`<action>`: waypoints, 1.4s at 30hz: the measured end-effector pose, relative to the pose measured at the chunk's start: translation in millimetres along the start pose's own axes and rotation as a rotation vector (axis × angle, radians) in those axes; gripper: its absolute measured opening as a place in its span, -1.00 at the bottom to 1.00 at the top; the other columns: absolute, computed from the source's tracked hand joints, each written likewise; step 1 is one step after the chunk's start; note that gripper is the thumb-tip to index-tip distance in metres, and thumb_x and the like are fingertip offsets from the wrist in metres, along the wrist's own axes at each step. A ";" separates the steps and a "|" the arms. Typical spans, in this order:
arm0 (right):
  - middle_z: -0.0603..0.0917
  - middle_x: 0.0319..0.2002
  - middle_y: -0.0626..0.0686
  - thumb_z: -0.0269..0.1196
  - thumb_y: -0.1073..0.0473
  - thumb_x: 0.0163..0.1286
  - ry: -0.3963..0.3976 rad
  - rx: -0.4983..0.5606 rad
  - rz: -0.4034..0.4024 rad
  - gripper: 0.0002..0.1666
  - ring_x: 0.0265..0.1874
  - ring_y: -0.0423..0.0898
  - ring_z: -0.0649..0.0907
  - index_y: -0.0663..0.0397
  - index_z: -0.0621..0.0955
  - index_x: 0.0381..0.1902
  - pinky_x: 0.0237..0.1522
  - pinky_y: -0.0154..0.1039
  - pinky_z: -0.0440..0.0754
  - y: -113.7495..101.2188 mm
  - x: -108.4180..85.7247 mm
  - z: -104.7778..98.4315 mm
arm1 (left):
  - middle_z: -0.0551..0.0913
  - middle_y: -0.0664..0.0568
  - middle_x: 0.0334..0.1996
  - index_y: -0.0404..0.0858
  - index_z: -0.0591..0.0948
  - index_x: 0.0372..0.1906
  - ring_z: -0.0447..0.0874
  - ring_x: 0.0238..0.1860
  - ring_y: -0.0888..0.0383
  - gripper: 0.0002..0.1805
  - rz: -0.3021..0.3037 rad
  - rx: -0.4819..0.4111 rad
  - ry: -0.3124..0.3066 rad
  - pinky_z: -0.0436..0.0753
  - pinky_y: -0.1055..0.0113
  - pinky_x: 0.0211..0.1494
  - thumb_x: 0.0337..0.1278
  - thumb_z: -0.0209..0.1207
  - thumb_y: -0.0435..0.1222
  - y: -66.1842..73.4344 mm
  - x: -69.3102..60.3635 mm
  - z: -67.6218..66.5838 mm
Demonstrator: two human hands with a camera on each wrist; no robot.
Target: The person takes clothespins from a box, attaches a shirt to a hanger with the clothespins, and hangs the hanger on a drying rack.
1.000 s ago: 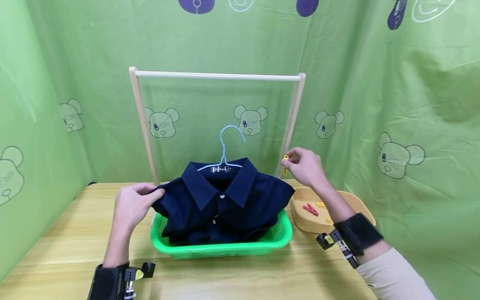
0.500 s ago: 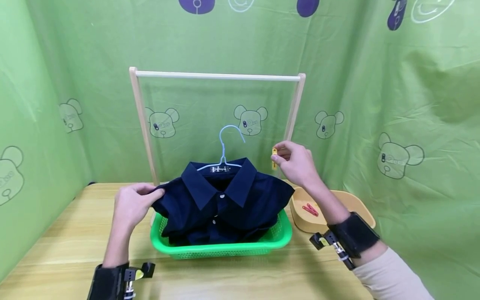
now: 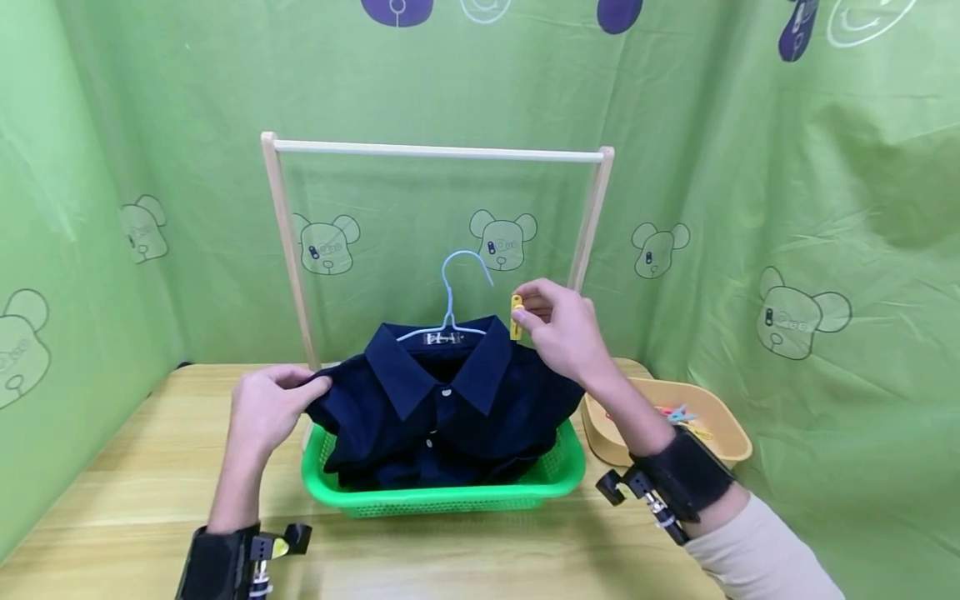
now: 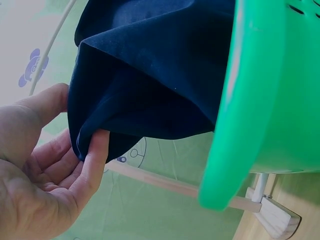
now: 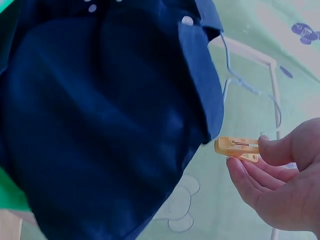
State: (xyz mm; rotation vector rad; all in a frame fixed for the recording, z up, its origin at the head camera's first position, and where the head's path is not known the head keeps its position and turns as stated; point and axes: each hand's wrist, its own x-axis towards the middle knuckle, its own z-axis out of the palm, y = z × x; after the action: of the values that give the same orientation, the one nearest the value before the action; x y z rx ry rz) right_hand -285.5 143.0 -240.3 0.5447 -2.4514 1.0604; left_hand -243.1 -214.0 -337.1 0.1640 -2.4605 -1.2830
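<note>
Green cloth (image 3: 435, 92) hangs behind the pale wooden bench (image 3: 150, 442). The left grip (image 3: 266, 408) pinches the navy cloth shirt (image 3: 465, 429), partly in the green plastic basket (image 3: 450, 495); the right grip (image 3: 562, 333) pinches a yellow plastic clothespin (image 5: 234, 145) near the collar (image 3: 487, 367). A slack squeeze (I fear) could drop it.

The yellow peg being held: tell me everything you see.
The yellow clothes peg looks like plastic, with two arms and a slot along one. The right hand pinches it by one end. In the head view it is upright beside the collar of the dark shirt; whether they touch is hard to tell.
</note>
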 end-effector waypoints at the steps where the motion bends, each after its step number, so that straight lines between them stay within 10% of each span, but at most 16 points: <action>1: 0.78 -0.06 0.19 0.27 0.27 0.45 -0.003 0.007 -0.002 -0.73 -0.08 0.10 0.76 0.18 0.64 0.08 0.02 0.00 0.69 -2.4 0.0 1.7 | 0.81 -0.14 -0.12 -0.26 0.78 -0.08 0.71 -0.03 -0.07 -0.51 0.000 -0.001 -0.001 0.58 0.28 -0.13 0.15 0.35 0.08 0.1 -0.1 0.1; 42: 0.80 -0.16 0.07 0.33 0.31 0.38 -0.092 0.169 -0.149 -0.79 -0.13 -0.06 0.79 0.11 0.67 -0.03 -0.02 -0.18 0.70 -67.1 4.9 69.3 | 0.81 -0.14 -0.11 -0.26 0.78 -0.07 0.72 -0.03 -0.07 -0.50 -0.001 -0.001 -0.003 0.58 0.28 -0.14 0.15 0.35 0.09 0.1 -0.4 -1.5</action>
State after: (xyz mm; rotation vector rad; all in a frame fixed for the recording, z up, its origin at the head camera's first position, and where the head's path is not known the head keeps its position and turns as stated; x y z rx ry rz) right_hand -270.7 47.5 -241.6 0.8325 -2.3682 1.2108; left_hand -242.1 -215.0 -336.3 0.1633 -2.4625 -1.2856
